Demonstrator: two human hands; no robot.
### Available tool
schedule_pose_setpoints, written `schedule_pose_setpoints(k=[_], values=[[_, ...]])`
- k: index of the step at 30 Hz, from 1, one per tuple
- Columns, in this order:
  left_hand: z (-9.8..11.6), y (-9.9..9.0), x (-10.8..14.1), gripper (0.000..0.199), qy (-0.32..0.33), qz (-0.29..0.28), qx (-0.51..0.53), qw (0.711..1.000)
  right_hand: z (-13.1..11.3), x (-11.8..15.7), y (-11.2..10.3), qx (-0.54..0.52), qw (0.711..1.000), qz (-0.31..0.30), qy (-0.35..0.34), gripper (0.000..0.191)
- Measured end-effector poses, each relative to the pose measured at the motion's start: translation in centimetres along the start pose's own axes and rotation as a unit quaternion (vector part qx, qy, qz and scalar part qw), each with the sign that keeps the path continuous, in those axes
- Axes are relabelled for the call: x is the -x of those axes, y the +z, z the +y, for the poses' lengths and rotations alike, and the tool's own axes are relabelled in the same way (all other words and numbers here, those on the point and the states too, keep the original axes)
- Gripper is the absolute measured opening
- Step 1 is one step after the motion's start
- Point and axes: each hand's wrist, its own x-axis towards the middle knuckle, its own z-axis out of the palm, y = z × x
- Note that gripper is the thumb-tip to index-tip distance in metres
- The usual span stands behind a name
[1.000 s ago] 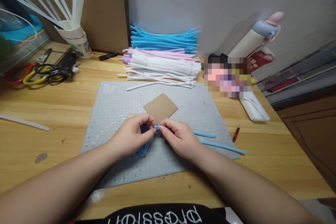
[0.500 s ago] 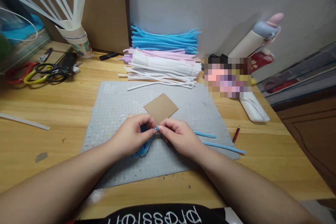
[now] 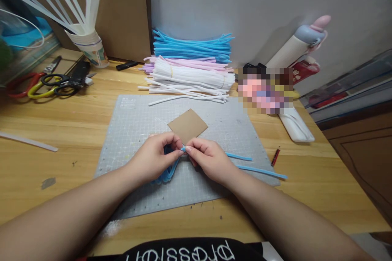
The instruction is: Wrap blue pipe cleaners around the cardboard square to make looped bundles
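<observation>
My left hand [image 3: 159, 153] pinches the bent blue pipe cleaners [image 3: 168, 174], which hang below its fingers and are partly hidden by the palm. Fingertip to fingertip with it, my right hand [image 3: 206, 157] is closed on the small blue end at the middle. Two straight blue pipe cleaners [image 3: 263, 171] stick out to the right from behind my right hand and wrist. Just beyond the fingers, a square of brown cardboard [image 3: 190, 124] lies cornerwise on the grey cutting mat [image 3: 128, 118].
Bundles of blue pipe cleaners [image 3: 192, 47] and white pipe cleaners [image 3: 192, 74] lie behind the mat. Scissors [image 3: 39, 85] and a paper cup [image 3: 88, 49] of white sticks are at left. On the right are a short red pencil [image 3: 276, 157], a white case [image 3: 295, 124] and a bottle [image 3: 289, 49].
Almost nothing differs. Both hands keep their pinch in the same place, with only a tiny shift at the blue end between the fingertips.
</observation>
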Motion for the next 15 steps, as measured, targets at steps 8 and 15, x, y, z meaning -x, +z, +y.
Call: schedule_pose_setpoints(k=[8,15], values=[[0.00,-0.02,0.01,0.010,0.010,-0.006,-0.001,1.000,-0.21,0.00,0.05,0.011,1.000,0.003,0.008,0.022],[-0.23,-0.05,-0.07,0.010,0.024,-0.007,-0.012,1.000,-0.43,-0.24,-0.04,-0.012,0.999,-0.018,0.041,0.023]])
